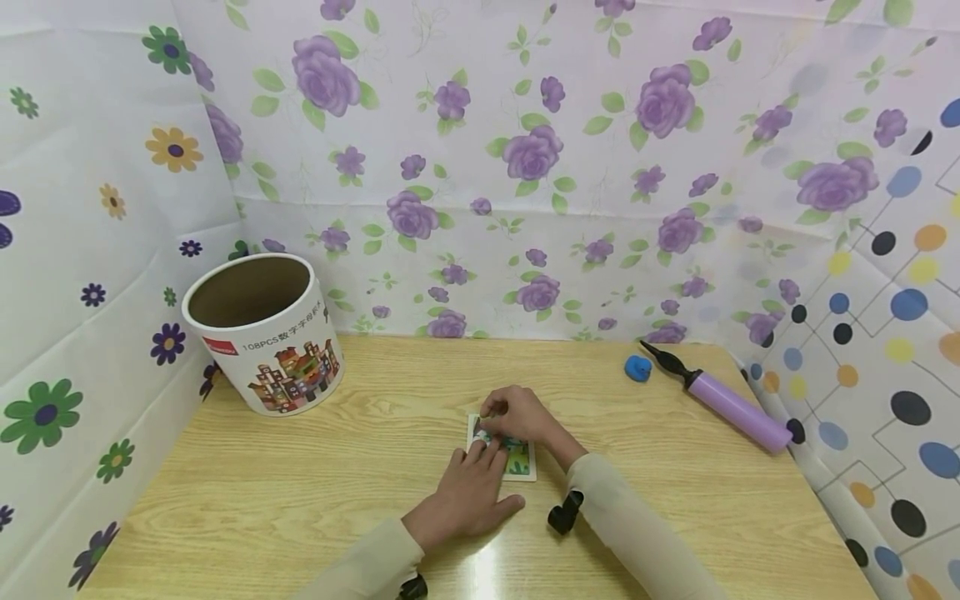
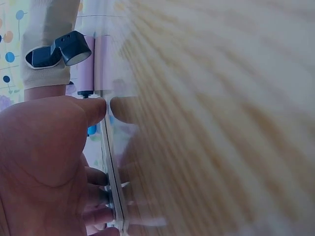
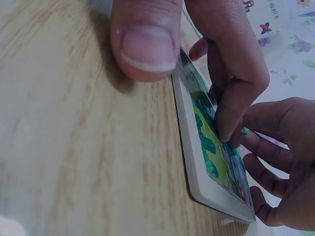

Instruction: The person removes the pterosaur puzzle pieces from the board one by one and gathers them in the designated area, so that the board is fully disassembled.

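A small picture puzzle board [image 1: 519, 467] with a pale rim and a green and blue picture lies flat on the table. My left hand [image 1: 469, 498] rests its extended fingers on the board's near left part, with its thumb [image 2: 93, 109] out on the tabletop. At the board's far side, my right hand [image 1: 523, 414] bends over the picture. Its thumb and index finger pinch a small puzzle piece, of which a green bit [image 3: 245, 130] shows between the fingertips in the right wrist view. Most of that piece is hidden, and fingers cover much of the picture.
A large white bucket [image 1: 288, 367] printed with block pictures stands at the back left. A blue toy duck [image 1: 638, 367] and a purple hand pump [image 1: 738, 410] lie at the back right. Patterned cloths [image 1: 480, 167] hang behind and beside the wooden table [image 1: 337, 492].
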The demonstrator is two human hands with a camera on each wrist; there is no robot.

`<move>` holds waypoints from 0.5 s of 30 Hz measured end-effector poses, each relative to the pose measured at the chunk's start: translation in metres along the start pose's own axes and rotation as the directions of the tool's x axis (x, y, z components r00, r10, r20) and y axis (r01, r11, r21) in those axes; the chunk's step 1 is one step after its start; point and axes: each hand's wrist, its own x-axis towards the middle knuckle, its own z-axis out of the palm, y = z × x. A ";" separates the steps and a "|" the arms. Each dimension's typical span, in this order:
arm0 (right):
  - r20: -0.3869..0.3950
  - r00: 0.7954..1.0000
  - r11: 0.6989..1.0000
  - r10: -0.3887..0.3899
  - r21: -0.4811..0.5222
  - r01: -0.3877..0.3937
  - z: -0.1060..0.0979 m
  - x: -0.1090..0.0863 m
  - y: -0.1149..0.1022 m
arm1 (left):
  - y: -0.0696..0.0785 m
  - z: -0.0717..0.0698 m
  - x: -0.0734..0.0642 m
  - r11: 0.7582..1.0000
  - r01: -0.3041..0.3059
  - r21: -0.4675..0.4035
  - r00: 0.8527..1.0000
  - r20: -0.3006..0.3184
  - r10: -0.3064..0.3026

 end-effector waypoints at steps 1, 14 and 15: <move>-0.004 1.000 1.000 -0.006 0.005 0.006 0.000 0.000 0.000 | 0.000 -0.001 -0.001 1.000 0.002 0.003 1.000 0.009 -0.002; -0.064 0.997 0.998 -0.035 0.054 0.039 -0.022 -0.016 0.000 | -0.006 -0.006 -0.004 0.999 -0.046 0.000 0.999 0.014 0.046; -0.074 0.997 0.998 -0.031 0.051 0.035 -0.025 -0.018 0.001 | -0.007 -0.006 -0.005 0.999 -0.052 -0.004 0.999 0.011 0.052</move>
